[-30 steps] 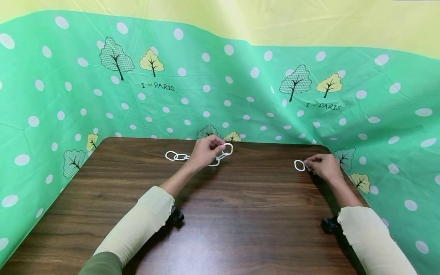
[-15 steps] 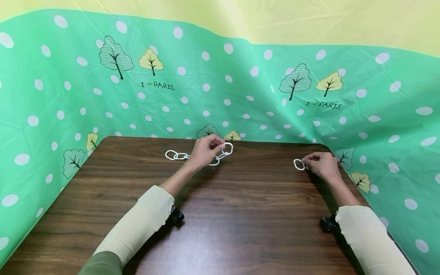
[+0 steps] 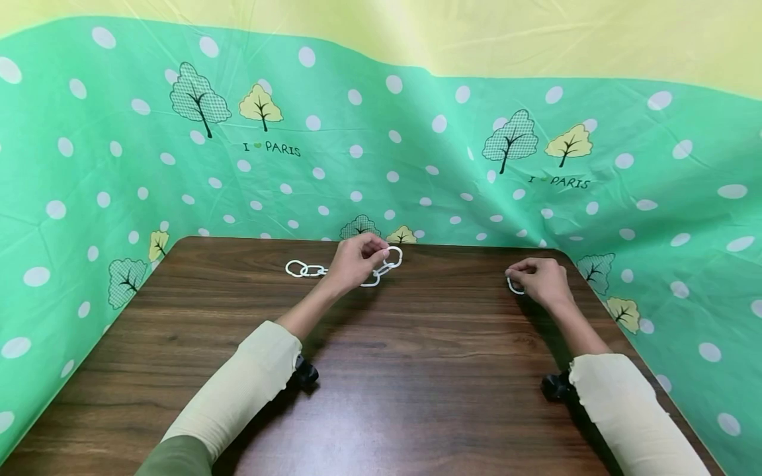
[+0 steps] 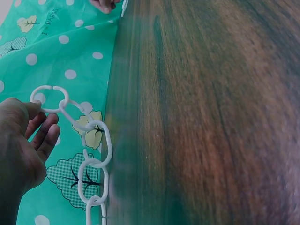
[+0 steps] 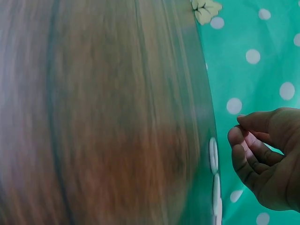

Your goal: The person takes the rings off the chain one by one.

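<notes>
In the head view my left hand (image 3: pixel 355 259) is at the far edge of the table, pinching the end link of a white plastic chain (image 3: pixel 297 268) between thumb and finger. Its linked rings (image 4: pixel 108 145) run down from that hand in the left wrist view. Over at the far right corner, my right hand (image 3: pixel 543 281) hovers above a white link (image 3: pixel 515 289), covering part of it. Several white links (image 5: pixel 213 155) lie in a row by the table edge in the right wrist view. A gap separates them from the bent fingers, where nothing held is visible.
A dark wood-grain table (image 3: pixel 387 370) lies under both arms. Green dotted cloth (image 3: pixel 333 158) printed with trees hangs behind the table and along its sides. Black wrist cameras (image 3: pixel 556 388) are strapped under the pale sleeves.
My right hand has shifted left, its fingertips passing from the link's right side to over its upper left. The link has hardly moved. My left hand keeps still with the chain.
</notes>
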### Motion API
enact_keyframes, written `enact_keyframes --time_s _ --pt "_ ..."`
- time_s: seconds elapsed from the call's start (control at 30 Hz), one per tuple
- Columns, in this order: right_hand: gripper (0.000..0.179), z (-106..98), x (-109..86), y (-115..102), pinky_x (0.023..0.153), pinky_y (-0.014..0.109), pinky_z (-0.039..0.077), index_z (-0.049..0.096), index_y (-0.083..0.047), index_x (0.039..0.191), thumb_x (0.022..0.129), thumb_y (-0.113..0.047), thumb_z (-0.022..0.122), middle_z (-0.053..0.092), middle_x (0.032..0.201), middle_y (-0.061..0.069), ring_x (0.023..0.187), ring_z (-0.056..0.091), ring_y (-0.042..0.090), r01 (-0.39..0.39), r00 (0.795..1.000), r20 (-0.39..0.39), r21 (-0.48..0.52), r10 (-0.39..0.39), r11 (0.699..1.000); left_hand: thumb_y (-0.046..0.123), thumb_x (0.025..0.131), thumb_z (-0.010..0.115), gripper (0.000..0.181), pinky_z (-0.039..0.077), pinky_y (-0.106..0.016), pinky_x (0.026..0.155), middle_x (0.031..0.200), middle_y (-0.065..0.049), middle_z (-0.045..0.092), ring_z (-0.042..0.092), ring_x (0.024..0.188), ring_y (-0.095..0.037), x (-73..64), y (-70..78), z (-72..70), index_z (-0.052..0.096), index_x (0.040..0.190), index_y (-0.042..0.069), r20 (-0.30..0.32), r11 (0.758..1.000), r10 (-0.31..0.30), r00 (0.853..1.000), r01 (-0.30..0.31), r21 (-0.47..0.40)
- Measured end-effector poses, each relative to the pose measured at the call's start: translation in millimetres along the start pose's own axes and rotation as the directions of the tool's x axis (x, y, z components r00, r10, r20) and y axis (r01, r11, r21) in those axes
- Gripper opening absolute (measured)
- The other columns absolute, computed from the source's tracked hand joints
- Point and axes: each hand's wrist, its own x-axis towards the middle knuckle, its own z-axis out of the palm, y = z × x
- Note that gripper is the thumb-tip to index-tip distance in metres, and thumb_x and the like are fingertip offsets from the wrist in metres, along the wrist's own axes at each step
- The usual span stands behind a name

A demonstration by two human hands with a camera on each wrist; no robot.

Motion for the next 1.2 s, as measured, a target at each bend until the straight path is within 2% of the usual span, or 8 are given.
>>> enact_keyframes --time_s 0.27,0.63,0.73,0.97,1.2 --pt "0.025 11 -0.2 -23 0.059 0.029 0.057 0.084 -0.001 0.117 0.110 -0.023 0.077 0.084 0.092 0.018 0.073 0.076 0.023 0.044 0.998 0.039 0.074 -0.047 0.996 0.010 0.106 0.079 0.013 0.060 -0.029 0.084 0.107 -0.013 0.083 0.076 0.095 -0.024 0.3 -2.0 -0.8 0.081 0.118 0.004 0.001 1.000 0.015 1.000 -0.015 -0.005" --pt "0.021 30 -0.7 -54 0.061 0.028 0.054 0.086 -0.004 0.115 0.109 -0.023 0.078 0.084 0.090 0.017 0.081 0.079 0.033 0.076 0.995 0.052 0.098 -0.081 0.992 0.009 0.106 0.079 0.012 0.059 -0.028 0.084 0.107 -0.014 0.083 0.076 0.095 -0.025 -1.4 -2.3 -1.0 0.081 0.117 0.005 -0.002 1.000 0.025 1.000 -0.025 -0.007" --pt "0.020 34 -0.5 -63 0.061 0.028 0.052 0.086 -0.006 0.114 0.108 -0.024 0.079 0.084 0.089 0.016 0.081 0.079 0.033 0.098 0.993 0.051 0.100 -0.104 0.990 0.009 0.106 0.079 0.012 0.059 -0.028 0.084 0.107 -0.014 0.083 0.076 0.095 -0.026 -2.0 -2.3 -0.9 0.081 0.117 0.005 -0.004 1.000 0.026 1.000 -0.026 -0.006" --pt "0.018 42 3.1 -80 0.062 0.029 0.051 0.087 -0.008 0.113 0.109 -0.024 0.079 0.082 0.087 0.013 0.074 0.073 0.019 0.145 0.987 0.060 0.115 -0.152 0.983 0.008 0.106 0.078 0.012 0.059 -0.029 0.083 0.107 -0.014 0.083 0.076 0.095 -0.025 -1.9 -3.5 -0.2 0.081 0.117 0.004 -0.008 1.000 0.024 1.000 -0.024 -0.015" --pt "0.020 47 5.6 -97 0.065 0.030 0.053 0.087 -0.009 0.113 0.110 -0.027 0.077 0.082 0.090 0.014 0.081 0.077 0.028 0.168 0.981 0.076 0.124 -0.179 0.978 0.011 0.107 0.078 0.014 0.058 -0.027 0.082 0.107 -0.013 0.083 0.075 0.095 -0.023 -0.4 -1.9 -0.1 0.081 0.118 0.003 -0.002 1.000 0.025 1.000 -0.025 -0.008"
